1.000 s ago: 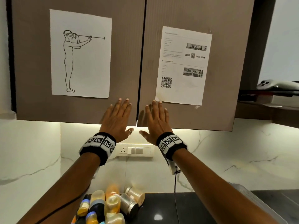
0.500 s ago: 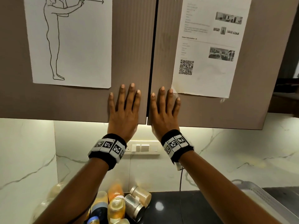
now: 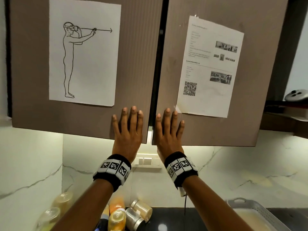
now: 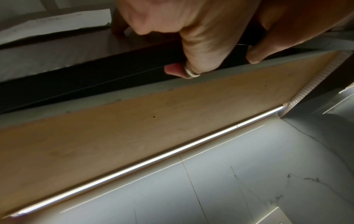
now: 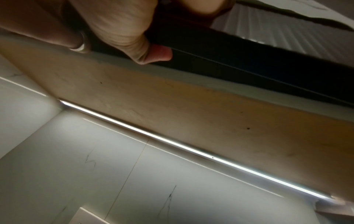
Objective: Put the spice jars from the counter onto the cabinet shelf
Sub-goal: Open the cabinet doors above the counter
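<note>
Opening the cabinet doors

My left hand (image 3: 127, 130) and right hand (image 3: 168, 132) pinch the left door (image 3: 80, 117) and right door (image 3: 216, 130), thumbs hooked underneath; I'd swing both evenly. Spice jars (image 3: 131, 215) wait on the counter (image 3: 191, 219) below.

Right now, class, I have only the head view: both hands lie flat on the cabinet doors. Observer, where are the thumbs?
Observer: In the left wrist view, the left hand has its thumb hooked under the bottom edge of the left door.
Operator: And the other one?
Observer: The right hand curls its thumb under the right door in the same way.
Operator: Anything worn on a thumb?
Observer: A pale ring sits on the left thumb.
</note>
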Demonstrator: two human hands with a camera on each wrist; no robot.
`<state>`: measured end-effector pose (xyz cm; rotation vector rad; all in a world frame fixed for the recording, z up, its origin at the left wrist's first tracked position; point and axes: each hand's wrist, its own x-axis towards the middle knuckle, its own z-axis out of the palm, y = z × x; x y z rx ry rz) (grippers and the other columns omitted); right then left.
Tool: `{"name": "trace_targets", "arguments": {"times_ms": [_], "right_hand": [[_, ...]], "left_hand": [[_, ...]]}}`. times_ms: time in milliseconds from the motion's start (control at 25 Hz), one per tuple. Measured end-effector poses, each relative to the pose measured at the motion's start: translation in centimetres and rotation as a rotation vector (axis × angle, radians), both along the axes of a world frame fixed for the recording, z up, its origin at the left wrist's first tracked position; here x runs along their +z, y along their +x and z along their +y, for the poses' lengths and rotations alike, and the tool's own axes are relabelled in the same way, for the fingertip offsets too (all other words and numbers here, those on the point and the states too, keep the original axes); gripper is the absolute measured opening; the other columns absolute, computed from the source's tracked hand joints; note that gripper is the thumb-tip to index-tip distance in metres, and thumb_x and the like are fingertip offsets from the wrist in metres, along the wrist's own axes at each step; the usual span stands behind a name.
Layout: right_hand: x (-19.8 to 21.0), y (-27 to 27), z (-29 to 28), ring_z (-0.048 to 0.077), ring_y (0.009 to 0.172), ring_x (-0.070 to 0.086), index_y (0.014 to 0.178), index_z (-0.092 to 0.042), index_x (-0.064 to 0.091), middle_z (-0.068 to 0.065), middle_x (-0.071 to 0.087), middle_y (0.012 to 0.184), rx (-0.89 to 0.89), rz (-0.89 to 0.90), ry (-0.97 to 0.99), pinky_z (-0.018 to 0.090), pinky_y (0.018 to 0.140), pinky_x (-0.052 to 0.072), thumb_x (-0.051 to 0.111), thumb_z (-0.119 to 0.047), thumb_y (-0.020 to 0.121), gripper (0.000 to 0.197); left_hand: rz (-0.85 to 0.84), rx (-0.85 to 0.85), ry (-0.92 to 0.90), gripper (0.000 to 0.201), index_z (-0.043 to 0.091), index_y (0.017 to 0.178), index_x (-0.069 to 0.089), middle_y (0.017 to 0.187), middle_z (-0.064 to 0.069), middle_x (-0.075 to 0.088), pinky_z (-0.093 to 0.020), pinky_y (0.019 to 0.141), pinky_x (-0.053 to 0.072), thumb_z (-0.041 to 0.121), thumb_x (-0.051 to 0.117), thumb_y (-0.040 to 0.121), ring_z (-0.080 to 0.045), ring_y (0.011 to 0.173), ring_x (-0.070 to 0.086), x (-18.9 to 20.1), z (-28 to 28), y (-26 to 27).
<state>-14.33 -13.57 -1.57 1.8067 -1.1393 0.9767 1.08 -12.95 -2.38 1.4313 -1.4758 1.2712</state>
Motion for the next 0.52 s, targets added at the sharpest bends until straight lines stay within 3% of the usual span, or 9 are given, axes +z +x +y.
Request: {"name": "trace_targets", "arguments": {"times_ms": [120,200,280,360,520], "right_hand": [[-0.4,-1.6,3.9,0.049,0.145,-0.001,0.154,-0.007,0.000,0.024,-0.005,0.159,0.031,-0.016,-0.035,0.069,0.111,0.015,0.053,0.007,0.074,0.097],[-0.7,-2.9,6.8,0.047,0.146,-0.002,0.154,-0.009,-0.008,0.022,-0.009,0.159,0.047,-0.044,-0.013,0.069,0.111,0.015,0.067,0.007,0.067,0.116],[-1.0,-4.3,9.5,0.045,0.147,-0.003,0.153,-0.010,-0.013,0.023,-0.008,0.160,0.065,-0.083,0.016,0.068,0.111,0.016,0.069,0.009,0.064,0.122],[-1.2,-6.0,12.7,0.044,0.147,-0.005,0.153,-0.010,-0.013,0.023,-0.008,0.160,0.099,-0.139,0.060,0.065,0.113,0.015,0.071,0.008,0.064,0.124],[-1.7,-11.1,18.2,0.035,0.149,-0.007,0.152,-0.010,-0.012,0.016,-0.011,0.162,0.205,-0.300,0.169,0.052,0.119,0.012,0.078,0.002,0.068,0.124]], "left_hand": [[0.032,-0.015,-0.061,0.059,0.003,0.154,0.016,0.158,-0.024,0.017,-0.063,0.109,0.028,0.007,0.037,0.099,-0.046,0.144,0.020,-0.6,4.8,0.1],[0.103,-0.068,-0.053,0.070,0.006,0.154,0.016,0.156,-0.024,0.023,-0.059,0.111,0.029,0.003,0.047,0.092,-0.044,0.143,0.025,-1.0,8.6,0.4],[0.213,-0.107,-0.007,0.095,0.007,0.154,0.014,0.155,-0.024,0.023,-0.055,0.112,0.030,0.003,0.069,0.077,-0.043,0.142,0.025,-1.2,12.1,0.9],[0.348,-0.201,-0.022,0.107,0.005,0.154,0.018,0.152,-0.025,0.027,-0.052,0.111,0.036,-0.001,0.077,0.065,-0.043,0.139,0.030,-1.5,15.8,1.3],[0.519,-0.301,-0.216,0.084,-0.003,0.148,0.033,0.133,-0.028,0.047,-0.049,0.094,0.049,-0.006,0.068,0.072,-0.044,0.117,0.051,-2.1,22.0,3.0]]}}
